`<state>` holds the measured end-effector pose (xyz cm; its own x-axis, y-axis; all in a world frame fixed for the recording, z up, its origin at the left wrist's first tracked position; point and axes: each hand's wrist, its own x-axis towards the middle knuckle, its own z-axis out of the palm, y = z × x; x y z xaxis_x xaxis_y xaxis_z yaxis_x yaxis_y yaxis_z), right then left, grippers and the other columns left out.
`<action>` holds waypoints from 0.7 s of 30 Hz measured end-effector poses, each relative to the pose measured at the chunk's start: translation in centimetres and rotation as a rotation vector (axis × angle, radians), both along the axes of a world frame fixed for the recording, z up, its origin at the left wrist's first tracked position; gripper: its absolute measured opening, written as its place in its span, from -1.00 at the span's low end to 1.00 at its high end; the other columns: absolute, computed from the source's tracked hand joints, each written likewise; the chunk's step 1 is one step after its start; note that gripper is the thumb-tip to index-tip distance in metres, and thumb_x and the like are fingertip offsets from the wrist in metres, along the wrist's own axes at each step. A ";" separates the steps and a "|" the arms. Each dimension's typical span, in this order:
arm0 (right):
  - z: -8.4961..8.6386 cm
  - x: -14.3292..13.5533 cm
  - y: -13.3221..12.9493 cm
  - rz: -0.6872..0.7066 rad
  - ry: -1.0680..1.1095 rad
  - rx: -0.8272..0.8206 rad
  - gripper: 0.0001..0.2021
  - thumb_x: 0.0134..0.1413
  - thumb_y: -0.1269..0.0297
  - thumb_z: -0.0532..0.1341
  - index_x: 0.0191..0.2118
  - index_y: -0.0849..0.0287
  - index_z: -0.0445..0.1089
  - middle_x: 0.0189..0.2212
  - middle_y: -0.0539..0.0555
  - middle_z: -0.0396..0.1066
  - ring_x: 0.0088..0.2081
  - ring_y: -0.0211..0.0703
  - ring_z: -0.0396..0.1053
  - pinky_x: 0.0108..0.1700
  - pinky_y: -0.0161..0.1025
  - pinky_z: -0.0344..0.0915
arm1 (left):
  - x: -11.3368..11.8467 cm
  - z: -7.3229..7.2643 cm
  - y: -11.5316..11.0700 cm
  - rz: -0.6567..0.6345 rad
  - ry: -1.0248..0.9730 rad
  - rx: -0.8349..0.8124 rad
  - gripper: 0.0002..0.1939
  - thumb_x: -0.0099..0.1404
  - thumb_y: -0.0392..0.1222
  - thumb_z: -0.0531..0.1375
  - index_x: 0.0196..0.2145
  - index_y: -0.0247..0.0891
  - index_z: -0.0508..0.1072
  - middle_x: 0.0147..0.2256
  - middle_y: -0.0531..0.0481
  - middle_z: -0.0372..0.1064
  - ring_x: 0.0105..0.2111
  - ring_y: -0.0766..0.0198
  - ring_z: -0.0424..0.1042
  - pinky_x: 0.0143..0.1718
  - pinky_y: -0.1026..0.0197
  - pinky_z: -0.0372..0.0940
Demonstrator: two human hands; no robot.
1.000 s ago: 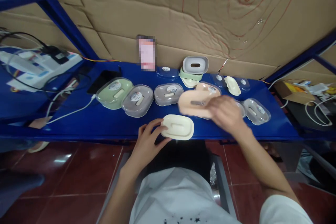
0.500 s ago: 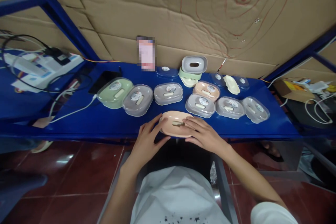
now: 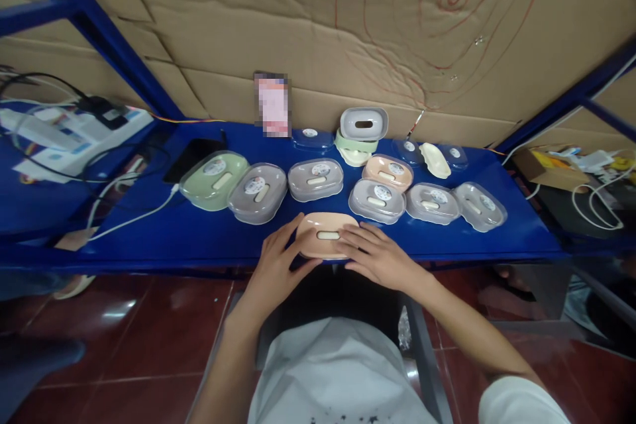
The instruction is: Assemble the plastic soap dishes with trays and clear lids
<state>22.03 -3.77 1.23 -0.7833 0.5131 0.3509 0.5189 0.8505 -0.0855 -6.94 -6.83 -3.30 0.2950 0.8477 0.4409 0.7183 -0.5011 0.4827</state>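
Observation:
A peach soap dish (image 3: 311,245) without a clear lid is at the table's front edge, between both hands. A cream strip (image 3: 328,236) fills the slot in its middle. My left hand (image 3: 283,253) is closed round the dish's left end, with the thumb at the near side. My right hand (image 3: 373,250) grips the right end, and its fingers lie over the top close to the slot. Just beyond stand lidded soap dishes: a grey one (image 3: 315,180), another grey one (image 3: 376,201) and a peach one (image 3: 387,172).
Further left are a green lidded dish (image 3: 213,179) and a dark phone (image 3: 196,158) with a white cable. At the back, a grey dish part (image 3: 364,124) sits on a green one, near loose clear lids (image 3: 313,139) and a cream tray (image 3: 434,160). Cardboard (image 3: 298,26) walls the rear.
The cream strip now lies level and whole in the peach dish's slot; before, it looked uneven with a dark gap. My right fingers have shifted slightly. The view has moved a little.

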 end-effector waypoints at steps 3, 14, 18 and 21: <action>2.3 3.7 3.8 -0.130 0.133 0.070 -0.60 0.53 0.26 0.10 0.35 0.03 0.41 0.27 0.14 0.51 0.33 0.06 0.41 0.37 0.13 0.33 | -0.1 0.1 0.0 -0.002 -0.023 -0.029 -0.48 0.52 0.00 0.27 0.37 0.03 0.34 0.47 -0.20 0.15 0.40 -0.17 0.28 0.32 -0.26 0.25; 3.5 11.9 24.6 -0.955 -0.300 -0.195 -0.20 0.34 -0.26 0.12 0.37 0.36 0.32 0.31 0.53 0.39 0.42 0.52 0.19 0.40 0.56 -0.08 | 0.2 1.1 -0.1 0.029 -0.002 -0.086 -0.53 0.53 -0.01 0.22 0.34 -0.01 0.39 0.47 -0.18 0.17 0.39 -0.11 0.30 0.32 -0.19 0.22; 2.1 12.0 27.0 -0.973 -0.352 -0.316 -0.06 0.15 -0.46 0.18 0.37 0.25 0.30 0.27 0.49 0.41 0.39 0.58 0.21 0.36 0.71 -0.22 | 0.1 1.3 0.0 0.025 0.011 -0.097 -0.54 0.52 -0.01 0.24 0.32 -0.01 0.41 0.48 -0.17 0.16 0.39 -0.09 0.31 0.32 -0.16 0.23; 1.4 12.7 27.3 -0.872 -0.248 -0.260 -0.12 0.08 -0.44 0.24 0.29 0.17 0.36 0.14 0.42 0.49 0.24 0.55 0.37 0.28 0.73 -0.07 | 0.2 1.2 0.1 0.008 0.030 -0.097 -0.53 0.51 0.00 0.27 0.32 0.02 0.41 0.47 -0.14 0.18 0.39 -0.08 0.30 0.31 -0.14 0.22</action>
<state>34.69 23.52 2.63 -0.1233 0.9922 0.0179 0.9921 0.1237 -0.0194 -6.78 -6.73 -2.13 0.2999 0.8883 0.3479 0.7372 -0.4472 0.5064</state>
